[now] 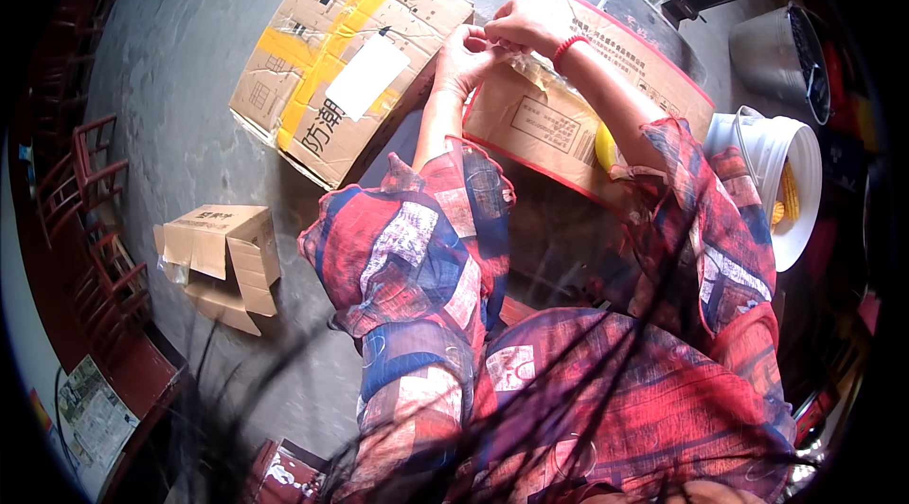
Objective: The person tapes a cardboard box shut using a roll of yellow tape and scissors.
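My left hand (461, 63) and my right hand (526, 27) meet over the far-left corner of a brown cardboard box with red edges (606, 87). Both have their fingers closed in a pinch, tip to tip. Whatever lies between the fingertips is too small to make out. Just below my right hand, a strip of clear, shiny film (533, 74) lies on the box. A red beaded bracelet (568, 47) circles my right wrist. Beside my right forearm shows a rounded yellow thing (606, 148), partly hidden by the arm.
Left of my hands stands a large cardboard box with yellow tape (327, 40). A smaller opened carton (227, 258) sits on the grey floor. To the right, a tilted white bucket (748, 139) holds yellow corn cobs (789, 193); a metal bucket (772, 54) stands beyond. Red chairs (95, 163) line the left.
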